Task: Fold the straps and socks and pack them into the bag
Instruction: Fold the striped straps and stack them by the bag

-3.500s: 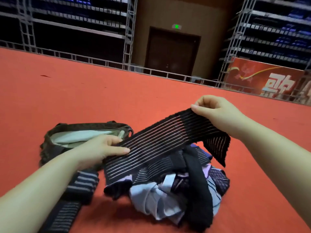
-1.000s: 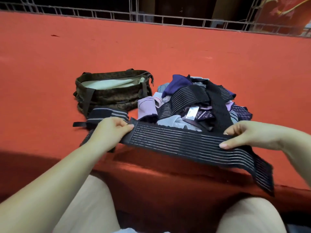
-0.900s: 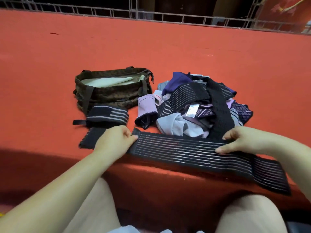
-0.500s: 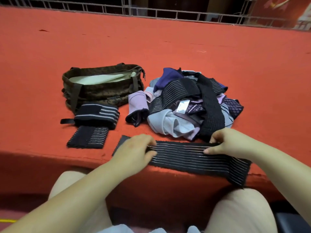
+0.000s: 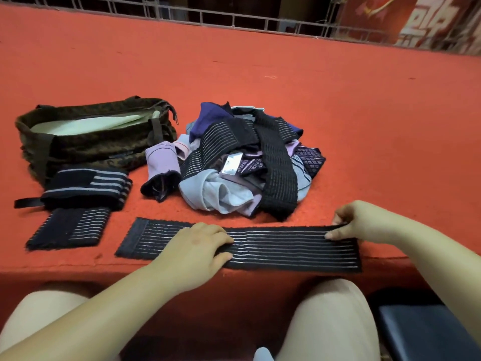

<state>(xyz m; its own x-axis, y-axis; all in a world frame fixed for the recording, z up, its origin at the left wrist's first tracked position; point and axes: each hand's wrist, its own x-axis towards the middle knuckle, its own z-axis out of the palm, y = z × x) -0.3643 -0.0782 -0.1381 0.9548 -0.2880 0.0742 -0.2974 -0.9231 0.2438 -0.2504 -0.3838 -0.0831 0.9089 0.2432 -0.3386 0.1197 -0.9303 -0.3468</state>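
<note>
The black strap (image 5: 273,247) lies flat along the red desk (image 5: 338,121) near its front edge, just before the sock pile (image 5: 242,162). The left hand (image 5: 197,250) presses it, fingers straight; the right hand (image 5: 361,222) pinches its folded right end. The bag (image 5: 86,142) sits left of the pile, open desk beyond.

Person, seated, seen from own head camera.
Arms: both forearms bare to the frame edge, no sleeves in view.
Left hand (image 5: 194,250): no rings, watch or glove.
Right hand (image 5: 360,222): likewise unadorned.
Legs: both thighs covered in pale beige fabric, smooth, without visible pattern.
</note>
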